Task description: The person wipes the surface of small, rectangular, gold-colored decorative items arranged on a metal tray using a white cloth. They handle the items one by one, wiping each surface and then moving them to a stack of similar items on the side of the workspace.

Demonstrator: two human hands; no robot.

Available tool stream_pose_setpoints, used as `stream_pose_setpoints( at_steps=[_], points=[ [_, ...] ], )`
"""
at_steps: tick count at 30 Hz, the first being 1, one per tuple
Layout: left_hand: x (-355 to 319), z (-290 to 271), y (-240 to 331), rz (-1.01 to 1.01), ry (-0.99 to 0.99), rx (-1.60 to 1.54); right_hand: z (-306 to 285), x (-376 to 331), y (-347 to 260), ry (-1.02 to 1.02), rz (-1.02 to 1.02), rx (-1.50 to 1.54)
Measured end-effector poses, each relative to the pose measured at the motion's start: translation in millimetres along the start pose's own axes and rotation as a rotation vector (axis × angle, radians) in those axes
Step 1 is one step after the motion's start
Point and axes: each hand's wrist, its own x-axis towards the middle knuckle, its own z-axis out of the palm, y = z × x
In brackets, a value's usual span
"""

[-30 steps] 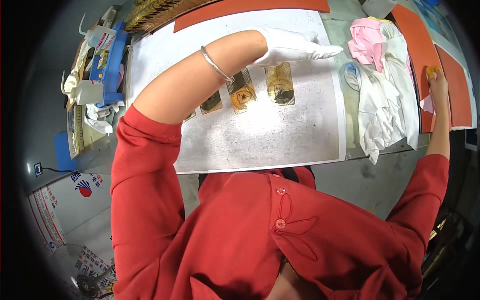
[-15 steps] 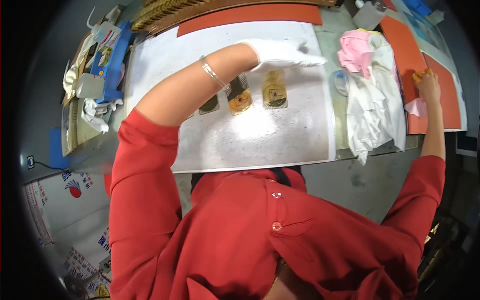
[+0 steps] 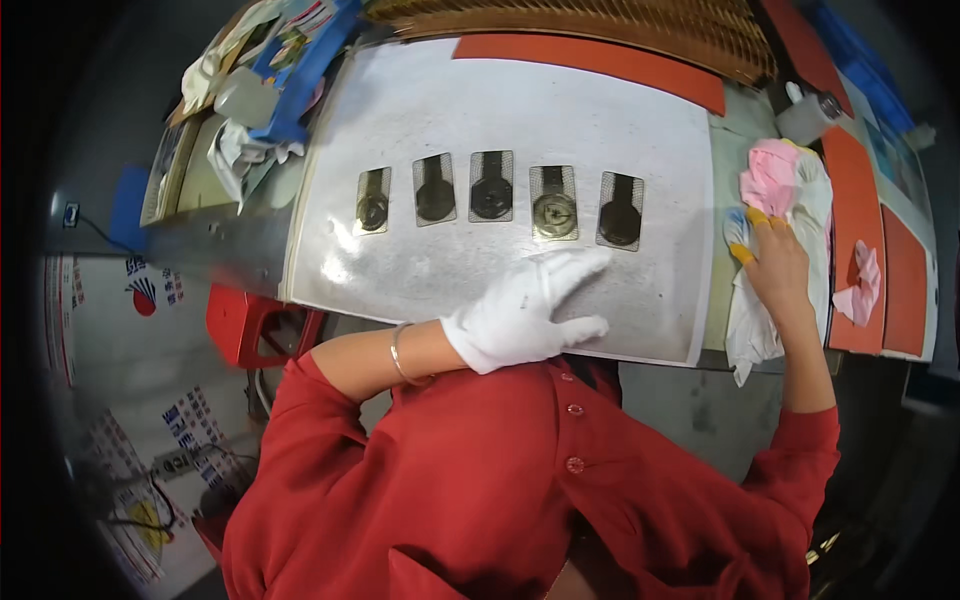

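My left hand [image 3: 535,310], in a white glove, hovers over the near edge of the white sheet [image 3: 400,270], thumb apart from the fingers, holding nothing. Beyond it several small flat plates stand in a row; each bears a dark round shape with a strip above it. The plate [image 3: 555,205] nearest the glove shows a paler, shinier disc. At the right, my bare right hand [image 3: 780,265] wears yellow finger cots. Its fingers rest on a white cloth [image 3: 752,320], thumb and forefinger spread beside a round blue-and-white item [image 3: 738,228], which they partly cover.
A pink cloth [image 3: 768,175] lies beyond my right hand; a smaller pink scrap [image 3: 860,285] is on an orange mat [image 3: 905,285]. A bottle [image 3: 810,118] stands at the far right. A brown ridged rack [image 3: 600,25] spans the back. A blue tray [image 3: 290,105] sits at left.
My left hand has drawn back toward me from over the plates, uncovering the row. My right hand has moved left from the orange mat to the white cloth. The view has shifted.
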Motion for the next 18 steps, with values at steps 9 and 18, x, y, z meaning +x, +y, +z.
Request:
stream_pose_setpoints(
  at_steps=[9,18],
  points=[
    [19.4,31.0,-2.7,-0.267,-0.061,-0.694,-7.5,-42.1,-50.1,0.223,0.114,1.139],
    [-18.4,-12.8,-11.4,-0.286,0.104,-1.18,31.6,-54.5,-199.4,0.088,0.061,1.818]
  ],
)
